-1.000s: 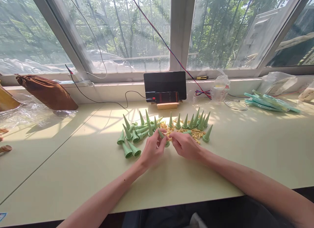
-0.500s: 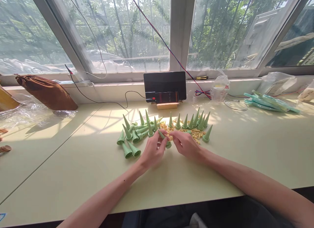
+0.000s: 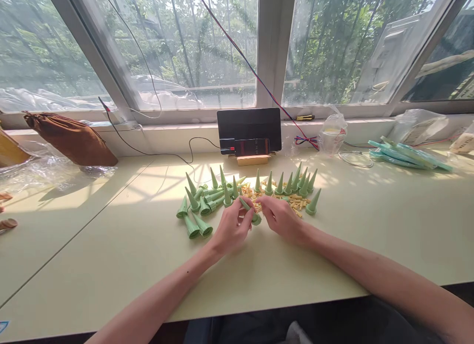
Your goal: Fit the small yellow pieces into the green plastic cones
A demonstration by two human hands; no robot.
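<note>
Your left hand (image 3: 233,223) is closed in a pinch, thumb and fingers around 1 smooth, matte green cone (image 3: 255,217). That cone tilts, its narrow tip up and to the left and its wider, collared base toward your right hand (image 3: 279,216), in front of the pile. Your right hand is loosely curled, its fingertips just beside the held cone; you cannot tell how tightly they close or whether they grip anything.

Beyond your hands lie short, slim tan pieces (image 3: 296,202), heaped loosely on the smooth, pale yellow-green tabletop (image 3: 129,265). More green cones (image 3: 313,203) stand upright behind and beside them, pointed and flared at the base. To the left, other cones (image 3: 203,225) lie on their sides, 2 of them nearest you with round, hollow ends showing.

Farther back, a glossy black panel (image 3: 249,124) leans behind a phone (image 3: 254,147) and a small cardboard block (image 3: 252,160). A soft brown drawstring bag (image 3: 74,141) slumps at far left over crinkled clear film (image 3: 29,169); flat teal packets (image 3: 407,155) lie at right.
</note>
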